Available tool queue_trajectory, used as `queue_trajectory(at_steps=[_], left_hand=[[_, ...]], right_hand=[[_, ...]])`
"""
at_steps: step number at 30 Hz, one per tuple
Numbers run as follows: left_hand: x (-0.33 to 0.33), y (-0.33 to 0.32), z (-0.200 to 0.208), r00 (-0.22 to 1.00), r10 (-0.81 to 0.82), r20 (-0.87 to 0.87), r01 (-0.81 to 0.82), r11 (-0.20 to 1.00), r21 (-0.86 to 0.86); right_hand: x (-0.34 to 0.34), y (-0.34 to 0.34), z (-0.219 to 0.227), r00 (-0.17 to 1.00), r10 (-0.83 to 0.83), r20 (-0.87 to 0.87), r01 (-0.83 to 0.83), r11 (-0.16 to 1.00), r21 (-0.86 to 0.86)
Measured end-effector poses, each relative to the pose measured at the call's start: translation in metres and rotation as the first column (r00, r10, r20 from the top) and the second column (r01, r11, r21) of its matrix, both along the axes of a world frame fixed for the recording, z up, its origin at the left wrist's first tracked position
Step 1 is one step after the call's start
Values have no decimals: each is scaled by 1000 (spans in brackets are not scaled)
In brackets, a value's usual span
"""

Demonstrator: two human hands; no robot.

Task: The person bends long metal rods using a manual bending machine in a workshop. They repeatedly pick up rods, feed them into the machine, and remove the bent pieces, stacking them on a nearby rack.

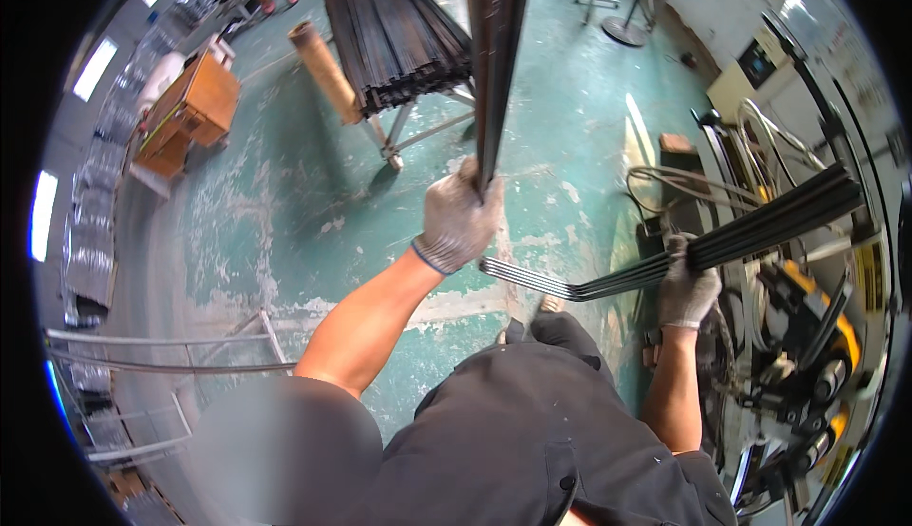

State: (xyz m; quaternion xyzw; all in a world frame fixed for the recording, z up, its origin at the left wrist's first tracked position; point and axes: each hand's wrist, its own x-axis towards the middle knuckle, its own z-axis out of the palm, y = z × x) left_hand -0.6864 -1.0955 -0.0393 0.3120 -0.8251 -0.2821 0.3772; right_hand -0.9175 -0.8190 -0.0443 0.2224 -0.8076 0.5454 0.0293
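Observation:
My left hand (463, 214), in a pale knit work glove, is closed around the near end of a long, straight black metal bar (496, 60), which stretches away from me past the upper edge. My right hand (688, 290), gloved the same way, grips a bundle of black metal tubes (779, 217) lying side by side. Their near ends bend at an angle and reach left to a spot just below my left hand, apart from it. The far right of the bundle lies over the machine. The fingers of both hands are partly hidden by what they hold.
A wheeled stand (404, 136) ahead carries a stack of long black bars (394, 27), beside a brown cardboard tube (323, 70). On the right is a yellow-and-black machine (817, 326) with looped hoses (693, 184). A wooden cabinet (195, 103) and metal rack (171, 341) stand left.

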Motion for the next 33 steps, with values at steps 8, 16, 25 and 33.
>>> queue_trajectory(at_steps=[8, 16, 25, 33], left_hand=[[174, -162, -58, 914, 390, -111, -342, 888, 307], [337, -298, -61, 696, 718, -20, -692, 678, 246], [512, -470, -92, 555, 832, 30, -817, 538, 208], [643, -684, -143, 570, 819, -70, -782, 567, 258]], right_hand=[[78, -264, -25, 862, 499, 91, -505, 822, 263], [200, -519, -61, 633, 766, 110, -761, 590, 271], [379, -773, -91, 473, 878, -78, -817, 470, 334], [517, -962, -134, 557, 819, -139, -782, 573, 247]])
